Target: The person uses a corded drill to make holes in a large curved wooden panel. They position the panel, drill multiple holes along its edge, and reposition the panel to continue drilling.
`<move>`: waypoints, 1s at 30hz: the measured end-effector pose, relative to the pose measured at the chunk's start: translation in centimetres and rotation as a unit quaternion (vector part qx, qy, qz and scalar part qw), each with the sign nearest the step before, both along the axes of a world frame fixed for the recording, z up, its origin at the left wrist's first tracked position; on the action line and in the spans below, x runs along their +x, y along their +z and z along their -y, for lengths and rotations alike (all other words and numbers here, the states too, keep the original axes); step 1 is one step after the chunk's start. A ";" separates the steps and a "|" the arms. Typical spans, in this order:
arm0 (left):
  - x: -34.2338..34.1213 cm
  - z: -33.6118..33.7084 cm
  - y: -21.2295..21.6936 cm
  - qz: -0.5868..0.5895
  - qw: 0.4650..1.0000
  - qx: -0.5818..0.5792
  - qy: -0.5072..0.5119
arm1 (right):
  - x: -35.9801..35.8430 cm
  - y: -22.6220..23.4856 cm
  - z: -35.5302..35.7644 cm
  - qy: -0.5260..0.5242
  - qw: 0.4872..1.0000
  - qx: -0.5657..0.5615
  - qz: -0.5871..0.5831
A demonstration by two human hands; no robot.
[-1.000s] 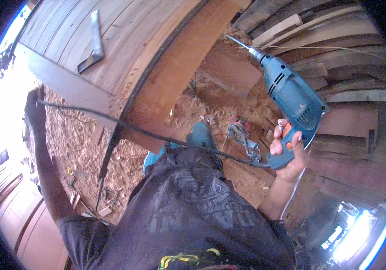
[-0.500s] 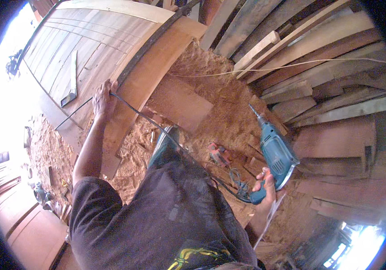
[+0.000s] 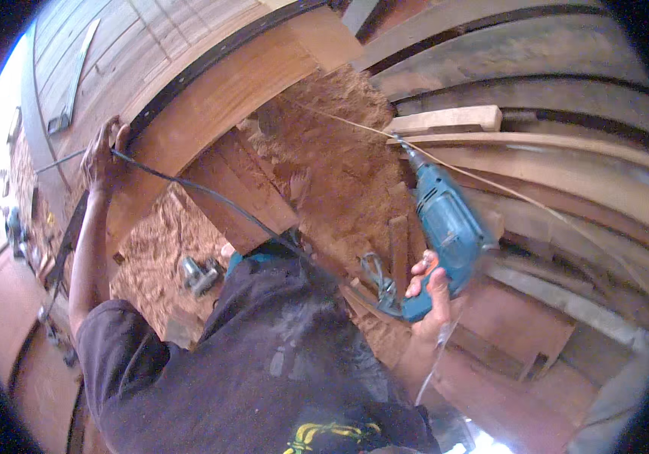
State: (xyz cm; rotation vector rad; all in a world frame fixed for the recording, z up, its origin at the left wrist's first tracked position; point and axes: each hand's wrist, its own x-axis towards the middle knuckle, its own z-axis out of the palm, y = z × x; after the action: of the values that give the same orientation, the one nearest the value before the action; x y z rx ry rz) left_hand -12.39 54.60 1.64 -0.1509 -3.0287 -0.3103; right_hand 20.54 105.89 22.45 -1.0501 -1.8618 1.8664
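Observation:
My right hand [image 3: 434,295] is wrapped round the handle of a blue power drill [image 3: 451,227], held up at the right with its bit pointing up and to the left. From the drill's handle a dark power cord [image 3: 241,212] runs across in front of me to my left hand [image 3: 103,160]. That hand is closed on the cord, at the edge of a large wooden panel [image 3: 127,53]. A dark strip [image 3: 211,57] runs along the panel's border beside a smooth reddish-brown board [image 3: 218,98]. On the panel lies a try square [image 3: 74,87].
Sawdust [image 3: 339,166] covers the floor, with a loose board [image 3: 241,197] and a grey power tool [image 3: 202,274] on it. Stacked timber [image 3: 536,53] fills the right side. A thin pale cord [image 3: 521,197] crosses there. More tools lie at the far left.
My view has turned, so the panel sits further left and the timber fills more of the right. The drill appears slightly higher and further left. Both hands keep their hold.

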 end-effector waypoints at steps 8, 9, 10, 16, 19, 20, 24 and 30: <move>2.0 -1.4 0.9 0.023 0.997 0.032 0.069 | -10.2 1.6 -8.4 0.114 0.992 -0.035 0.039; 2.3 -2.3 1.0 0.020 0.996 0.050 0.068 | -11.3 2.3 -9.2 0.130 0.991 -0.027 0.035; 2.3 -3.0 1.3 0.017 0.995 0.068 0.066 | -12.5 3.1 -9.8 0.146 0.989 -0.019 0.031; 2.5 -4.4 0.4 0.017 0.984 0.102 0.145 | -21.9 6.9 -13.3 0.285 0.958 0.039 -0.016; 3.0 -5.7 -0.8 -0.023 0.985 0.012 0.171 | -27.2 7.8 -14.4 0.355 0.933 0.048 -0.028; 3.0 -6.9 -0.4 0.016 0.984 0.006 0.179 | -29.0 8.2 -14.5 0.375 0.925 0.049 -0.023; 4.2 -11.5 3.9 0.076 0.974 -0.023 0.212 | -36.3 9.0 -15.4 0.464 0.882 0.077 0.035; -0.6 -24.0 11.4 -0.125 0.923 0.285 0.227 | -47.6 8.1 -16.6 0.627 0.763 0.128 0.096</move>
State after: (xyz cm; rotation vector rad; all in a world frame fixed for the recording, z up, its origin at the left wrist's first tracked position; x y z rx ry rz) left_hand -13.02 78.59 13.08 0.5015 -2.4880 -1.0049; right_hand -27.10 122.49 30.54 0.3339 -3.2529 1.8716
